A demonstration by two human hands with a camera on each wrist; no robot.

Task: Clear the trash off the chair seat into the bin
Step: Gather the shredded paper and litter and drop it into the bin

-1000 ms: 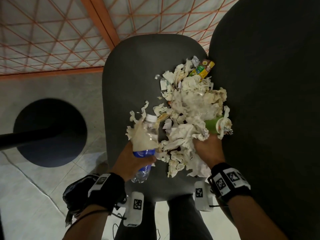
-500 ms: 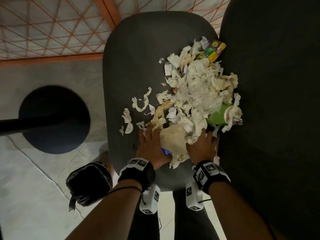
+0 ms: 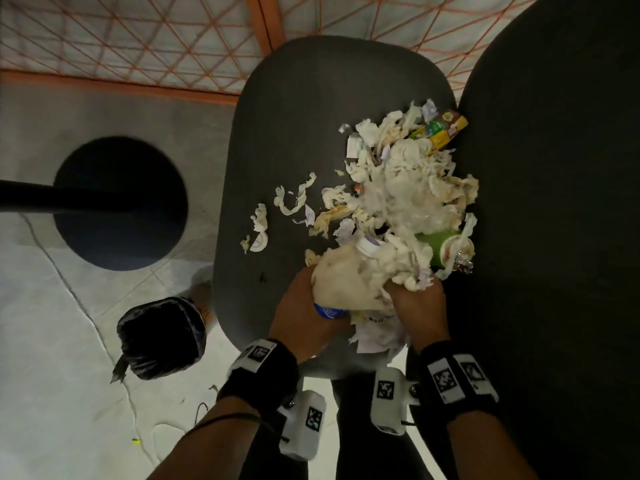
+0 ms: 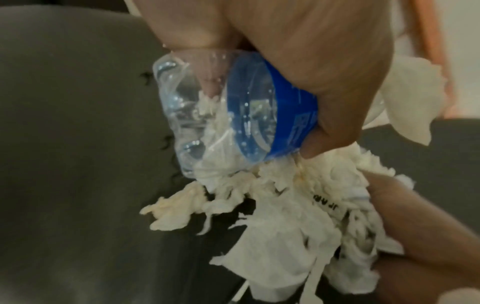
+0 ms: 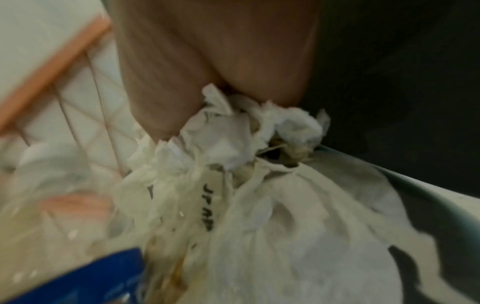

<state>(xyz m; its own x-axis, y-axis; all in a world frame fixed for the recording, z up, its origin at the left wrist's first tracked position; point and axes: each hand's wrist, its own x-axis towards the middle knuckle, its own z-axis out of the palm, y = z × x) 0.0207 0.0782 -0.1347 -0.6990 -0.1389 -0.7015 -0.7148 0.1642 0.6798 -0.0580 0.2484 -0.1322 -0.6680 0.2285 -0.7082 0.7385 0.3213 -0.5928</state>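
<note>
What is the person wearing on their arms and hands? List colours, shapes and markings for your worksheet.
Both hands, left hand and right hand, are bare, and the forearms are sleeveless. Each wrist has a black band with white square-patterned black tags. A white boxy camera with the same kind of tag hangs under each wrist. A thin black cord crosses the left forearm.

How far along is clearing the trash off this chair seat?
Nothing looks binned yet. In hand: the left hand grips the plastic bottle, the right hand a wad of tissue. Left: the tissue pile, green cup, carton and scraps on the seat.
</note>
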